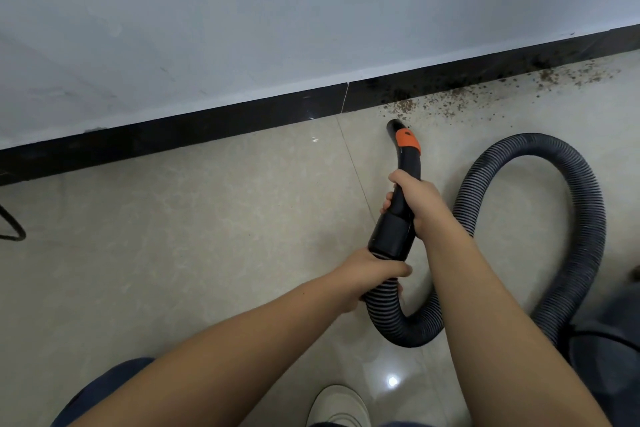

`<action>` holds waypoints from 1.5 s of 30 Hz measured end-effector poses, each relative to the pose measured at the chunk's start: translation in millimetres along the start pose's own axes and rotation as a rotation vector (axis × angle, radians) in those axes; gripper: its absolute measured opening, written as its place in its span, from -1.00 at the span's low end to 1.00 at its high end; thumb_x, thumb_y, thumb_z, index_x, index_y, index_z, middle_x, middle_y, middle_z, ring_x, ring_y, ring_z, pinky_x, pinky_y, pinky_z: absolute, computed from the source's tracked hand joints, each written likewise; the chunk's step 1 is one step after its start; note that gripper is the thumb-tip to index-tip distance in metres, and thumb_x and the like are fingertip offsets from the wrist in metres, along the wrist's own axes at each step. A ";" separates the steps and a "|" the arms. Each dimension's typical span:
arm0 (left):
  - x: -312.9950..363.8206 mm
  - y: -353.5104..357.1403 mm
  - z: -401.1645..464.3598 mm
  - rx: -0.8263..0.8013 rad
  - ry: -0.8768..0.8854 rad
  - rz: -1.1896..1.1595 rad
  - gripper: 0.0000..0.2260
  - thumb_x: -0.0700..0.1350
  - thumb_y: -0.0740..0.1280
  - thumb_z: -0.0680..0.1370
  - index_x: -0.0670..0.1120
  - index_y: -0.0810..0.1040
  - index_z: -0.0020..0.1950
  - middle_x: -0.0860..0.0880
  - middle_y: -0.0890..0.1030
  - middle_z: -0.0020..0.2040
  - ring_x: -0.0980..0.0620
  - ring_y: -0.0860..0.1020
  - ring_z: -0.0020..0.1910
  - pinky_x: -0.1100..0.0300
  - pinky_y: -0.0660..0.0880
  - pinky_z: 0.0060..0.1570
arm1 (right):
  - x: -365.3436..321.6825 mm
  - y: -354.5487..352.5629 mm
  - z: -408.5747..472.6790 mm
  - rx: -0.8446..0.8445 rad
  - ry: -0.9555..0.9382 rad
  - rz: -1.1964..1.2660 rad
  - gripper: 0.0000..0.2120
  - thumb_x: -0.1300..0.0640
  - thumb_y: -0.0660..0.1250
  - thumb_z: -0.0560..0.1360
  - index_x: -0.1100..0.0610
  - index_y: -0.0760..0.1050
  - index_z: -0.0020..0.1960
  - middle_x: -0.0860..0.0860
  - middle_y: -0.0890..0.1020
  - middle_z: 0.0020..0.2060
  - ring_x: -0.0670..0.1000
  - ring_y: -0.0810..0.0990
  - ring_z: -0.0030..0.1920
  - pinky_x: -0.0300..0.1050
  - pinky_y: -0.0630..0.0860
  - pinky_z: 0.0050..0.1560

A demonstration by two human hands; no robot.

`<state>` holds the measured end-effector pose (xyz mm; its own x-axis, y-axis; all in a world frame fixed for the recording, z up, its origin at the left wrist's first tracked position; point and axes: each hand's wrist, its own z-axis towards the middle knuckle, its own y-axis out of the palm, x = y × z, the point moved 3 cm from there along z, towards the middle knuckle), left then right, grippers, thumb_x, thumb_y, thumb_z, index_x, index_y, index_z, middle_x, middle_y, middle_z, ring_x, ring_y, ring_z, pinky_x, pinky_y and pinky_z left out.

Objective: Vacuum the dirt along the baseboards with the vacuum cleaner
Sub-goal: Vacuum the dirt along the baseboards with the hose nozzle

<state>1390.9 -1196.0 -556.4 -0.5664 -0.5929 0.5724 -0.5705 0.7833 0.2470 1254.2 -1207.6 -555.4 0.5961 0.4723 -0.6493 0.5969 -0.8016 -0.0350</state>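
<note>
Right hand point(414, 199) was clenched round the black curved handle tube point(408, 167) of the vacuum cleaner, fingers wrapped over the top, thumb side toward the nozzle. Left hand point(372, 270) grasped the ribbed hose point(571, 218) right where it met the black cuff point(391, 236), fingers curled over the first ribs. Both grips closed on the tool, both forearms bare.

Handle tube ran from the cuff up and forward, bent left at the end; orange collar point(408, 139) sat just behind the open nozzle tip point(394, 125). Tip was low over the floor point(207, 218), close to the black baseboard point(173, 132), and just short of the nearest brown dirt point(450, 101). Cannot tell if the tip touched the tile.

Dirt lay scattered along the foot of the baseboard, from just beyond the nozzle out to the right edge, thickest right against the baseboard. Stretch of floor to the left of the nozzle looked clean.

Hose looped from the left hand down, under the right forearm, up in a wide arc on the right and back down to the dark vacuum body point(609, 350) at lower right.

Pale wall point(277, 11) above the baseboard. Glossy beige tiles. White shoe point(339, 406) at the bottom edge, dark trouser leg point(104, 388) lower left. Thin black wire shape point(14, 229) at far left.
</note>
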 end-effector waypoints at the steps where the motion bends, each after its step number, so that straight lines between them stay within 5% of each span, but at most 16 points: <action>1: 0.5 1.6 0.4 -0.019 -0.009 0.011 -0.87 -0.20 0.39 0.49 -0.06 0.46 -0.07 -0.06 0.57 -0.32 0.08 0.55 -0.42 0.32 0.49 -0.42 | 1.7 -5.5 0.6 0.021 0.000 0.018 -0.89 0.20 0.31 0.50 0.20 0.38 -0.08 0.09 0.47 -0.41 0.01 0.47 -0.52 -0.14 0.55 -0.42; 22: 29.7 30.2 25.3 -0.006 -0.015 0.006 -0.88 -0.22 0.39 0.49 -0.10 0.45 -0.07 -0.09 0.54 -0.30 0.15 0.52 -0.55 0.38 0.45 -0.55 | -23.1 -36.6 35.3 -0.011 0.005 0.062 -0.87 0.18 0.32 0.48 0.19 0.38 -0.12 0.06 0.48 -0.51 0.00 0.47 -0.57 -0.13 0.55 -0.39; 45: 30.2 42.7 44.4 0.037 -0.002 -0.141 -0.86 -0.20 0.41 0.46 -0.11 0.46 -0.07 -0.12 0.57 -0.26 0.05 0.56 -0.42 0.32 0.50 -0.47 | -41.2 -33.5 45.3 -0.087 0.023 -0.091 -0.87 0.18 0.33 0.48 0.18 0.39 -0.15 0.06 0.50 -0.45 -0.01 0.48 -0.55 -0.13 0.54 -0.36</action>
<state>1323.0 -1188.7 -563.2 -0.4803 -0.6973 0.5320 -0.6660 0.6846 0.2961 1185.3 -1216.9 -562.0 0.5488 0.5511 -0.6286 0.6932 -0.7203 -0.0262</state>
